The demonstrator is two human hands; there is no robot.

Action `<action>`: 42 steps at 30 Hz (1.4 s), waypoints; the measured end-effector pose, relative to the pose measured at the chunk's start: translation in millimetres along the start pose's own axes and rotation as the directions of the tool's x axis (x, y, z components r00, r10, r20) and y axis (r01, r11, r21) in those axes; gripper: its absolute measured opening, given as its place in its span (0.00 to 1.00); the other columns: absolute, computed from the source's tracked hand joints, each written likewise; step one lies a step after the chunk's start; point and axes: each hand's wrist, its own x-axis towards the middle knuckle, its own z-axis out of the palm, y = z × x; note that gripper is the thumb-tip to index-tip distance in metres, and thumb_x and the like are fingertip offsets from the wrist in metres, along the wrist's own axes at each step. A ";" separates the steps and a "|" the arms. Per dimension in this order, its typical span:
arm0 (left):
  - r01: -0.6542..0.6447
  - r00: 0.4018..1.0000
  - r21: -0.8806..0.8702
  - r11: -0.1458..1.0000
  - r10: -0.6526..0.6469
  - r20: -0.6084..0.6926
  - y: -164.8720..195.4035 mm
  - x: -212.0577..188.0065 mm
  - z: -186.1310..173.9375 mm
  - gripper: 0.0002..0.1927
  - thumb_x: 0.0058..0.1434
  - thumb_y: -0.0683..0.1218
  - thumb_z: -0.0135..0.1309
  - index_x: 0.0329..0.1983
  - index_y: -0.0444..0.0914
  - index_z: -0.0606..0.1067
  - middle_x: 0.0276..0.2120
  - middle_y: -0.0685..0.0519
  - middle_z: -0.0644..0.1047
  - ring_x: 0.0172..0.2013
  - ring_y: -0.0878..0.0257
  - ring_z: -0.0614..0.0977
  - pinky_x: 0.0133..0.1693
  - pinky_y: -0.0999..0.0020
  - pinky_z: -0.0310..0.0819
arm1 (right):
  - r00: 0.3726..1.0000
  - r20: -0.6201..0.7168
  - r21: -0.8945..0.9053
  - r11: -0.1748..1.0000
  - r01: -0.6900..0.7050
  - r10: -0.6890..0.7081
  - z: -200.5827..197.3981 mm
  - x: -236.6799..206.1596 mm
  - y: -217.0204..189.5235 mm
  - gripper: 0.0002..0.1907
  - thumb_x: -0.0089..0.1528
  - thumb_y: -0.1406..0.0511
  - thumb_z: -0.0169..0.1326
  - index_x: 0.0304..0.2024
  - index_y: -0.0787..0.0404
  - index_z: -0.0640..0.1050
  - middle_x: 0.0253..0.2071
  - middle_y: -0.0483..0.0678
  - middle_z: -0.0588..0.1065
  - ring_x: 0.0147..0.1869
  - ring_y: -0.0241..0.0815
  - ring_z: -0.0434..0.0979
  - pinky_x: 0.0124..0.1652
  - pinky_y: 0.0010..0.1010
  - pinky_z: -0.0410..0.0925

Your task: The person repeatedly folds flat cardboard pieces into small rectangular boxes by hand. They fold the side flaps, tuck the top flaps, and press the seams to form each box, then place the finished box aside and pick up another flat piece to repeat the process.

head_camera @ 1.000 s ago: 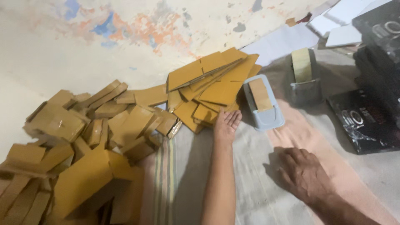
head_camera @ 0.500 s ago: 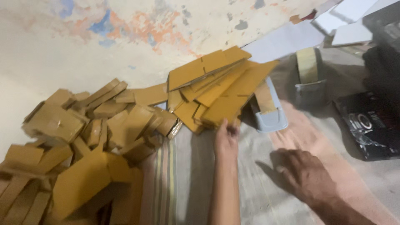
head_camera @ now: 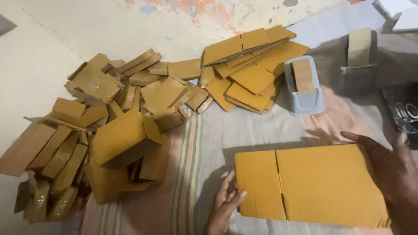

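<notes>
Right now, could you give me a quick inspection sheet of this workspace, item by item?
Surface: striped cloth spread on a pale floor.
Job's things: flat cardboard sheet lying on the cloth, left hand at its left edge, right hand on its right edge.
Clutter: heap of folded cardboard boxes at left; stack of flat cardboard sheets behind; grey tape dispenser; second tape dispenser farther back; dark box at right.
Fingers: both hands open, flat against the sheet.
Cables: nothing seen.
Surroundings: pale wall with flaking paint.
</notes>
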 end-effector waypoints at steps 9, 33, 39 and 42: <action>-0.143 0.990 -0.129 0.981 0.144 -0.007 13.1 25.3 28.8 0.19 0.61 0.45 0.57 0.54 0.32 0.77 0.43 0.51 0.84 0.45 0.63 0.82 0.52 0.66 0.71 | 0.536 -0.804 -0.554 0.655 -0.514 -0.259 37.0 -35.1 7.8 0.21 0.76 0.65 0.52 0.61 0.81 0.69 0.52 0.91 0.66 0.57 0.94 0.64 0.49 0.79 0.62; -0.505 0.857 0.094 0.858 0.512 -0.064 81.8 82.0 144.4 0.43 0.59 0.71 0.47 0.70 0.42 0.65 0.66 0.41 0.71 0.69 0.47 0.70 0.68 0.42 0.58 | 0.897 0.056 -0.971 0.183 0.151 -0.439 83.4 55.8 -21.7 0.40 0.70 0.43 0.29 0.72 0.63 0.61 0.72 0.58 0.64 0.75 0.53 0.62 0.69 0.46 0.56; -0.152 0.954 0.016 0.988 0.150 -0.260 109.3 119.0 151.6 0.45 0.52 0.71 0.52 0.69 0.44 0.70 0.65 0.42 0.70 0.67 0.48 0.69 0.64 0.40 0.57 | 0.872 -0.285 -0.957 0.176 -0.233 -0.397 105.9 78.5 -33.5 0.35 0.62 0.53 0.49 0.70 0.57 0.65 0.68 0.59 0.67 0.70 0.56 0.67 0.62 0.51 0.62; -0.191 0.981 -0.042 0.981 0.191 -0.019 123.7 140.6 147.7 0.44 0.56 0.70 0.55 0.67 0.40 0.68 0.63 0.38 0.73 0.66 0.46 0.73 0.67 0.48 0.62 | 0.871 -0.243 -0.968 0.046 -0.247 -0.427 115.5 72.8 -39.8 0.34 0.60 0.55 0.50 0.69 0.57 0.68 0.67 0.59 0.70 0.65 0.58 0.73 0.58 0.51 0.69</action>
